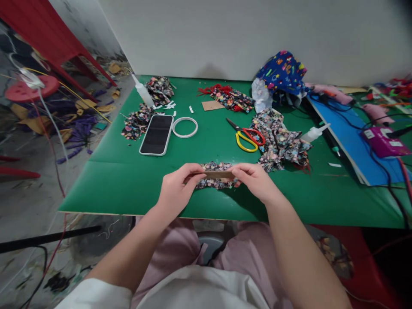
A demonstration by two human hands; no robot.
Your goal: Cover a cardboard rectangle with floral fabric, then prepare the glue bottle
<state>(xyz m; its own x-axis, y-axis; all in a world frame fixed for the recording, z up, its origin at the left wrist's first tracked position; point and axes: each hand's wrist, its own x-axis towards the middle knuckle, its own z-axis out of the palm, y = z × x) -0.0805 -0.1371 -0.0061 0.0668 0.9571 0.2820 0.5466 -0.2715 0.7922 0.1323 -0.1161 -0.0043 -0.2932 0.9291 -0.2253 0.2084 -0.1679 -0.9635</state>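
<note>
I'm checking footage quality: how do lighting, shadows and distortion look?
Head view: pale sheen on the green table, toward its left; head view: soft shadow on it near the right hand; head view: top right corner darkened, forearms looking stretched.

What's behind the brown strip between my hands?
Floral fabric shows above and below the brown strip, whose ends the left hand and right hand hold. Whatever lies directly behind the strip is covered and can't be seen.
</note>
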